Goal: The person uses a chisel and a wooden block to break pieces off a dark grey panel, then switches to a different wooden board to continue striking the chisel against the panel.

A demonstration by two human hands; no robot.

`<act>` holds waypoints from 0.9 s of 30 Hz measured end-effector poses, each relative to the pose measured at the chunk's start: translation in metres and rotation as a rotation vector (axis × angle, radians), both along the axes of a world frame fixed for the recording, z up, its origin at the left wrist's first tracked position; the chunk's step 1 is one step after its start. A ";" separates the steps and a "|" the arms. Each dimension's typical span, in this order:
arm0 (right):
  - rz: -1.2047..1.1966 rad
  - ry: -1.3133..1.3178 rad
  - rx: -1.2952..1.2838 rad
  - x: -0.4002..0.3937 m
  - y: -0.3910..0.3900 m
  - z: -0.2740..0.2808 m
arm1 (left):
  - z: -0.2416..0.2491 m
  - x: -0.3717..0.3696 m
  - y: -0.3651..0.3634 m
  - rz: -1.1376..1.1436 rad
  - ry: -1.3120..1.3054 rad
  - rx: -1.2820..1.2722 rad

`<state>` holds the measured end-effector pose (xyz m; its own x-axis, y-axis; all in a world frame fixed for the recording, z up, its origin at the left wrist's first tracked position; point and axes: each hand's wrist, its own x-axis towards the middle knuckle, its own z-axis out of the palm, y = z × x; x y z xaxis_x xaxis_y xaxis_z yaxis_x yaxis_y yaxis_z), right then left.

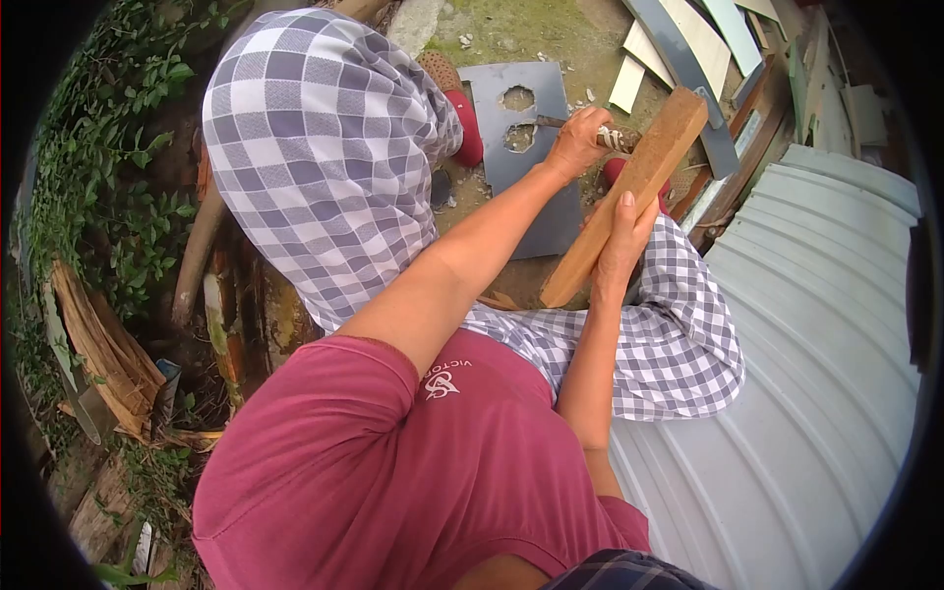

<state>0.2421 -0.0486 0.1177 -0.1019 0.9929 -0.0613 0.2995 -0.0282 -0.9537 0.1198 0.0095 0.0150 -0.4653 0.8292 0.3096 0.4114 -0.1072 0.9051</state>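
Observation:
My left hand (578, 146) is closed around a chisel (550, 121), whose dark metal blade points left. Its tip overlaps a grey sheet (541, 211) near two ragged holes. White wrapping shows on the chisel's handle, to the right of my fist. My right hand (622, 239) grips a thick wooden block (654, 157) near its lower half, thumb along the face. The block slants from upper right to lower left, and its side overlaps the end of the chisel handle in this view.
My checkered knees flank the sheet, with a red shoe (466, 128) at its left edge. Offcut strips (678, 44) lie heaped at upper right. Pale ribbed metal sheeting (796, 364) fills the right side. Leafy plants (108, 128) and split wood (98, 344) line the left.

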 end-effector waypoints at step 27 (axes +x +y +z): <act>-0.276 0.578 0.320 0.034 0.036 0.150 | 0.000 0.007 0.007 0.045 -0.024 -0.001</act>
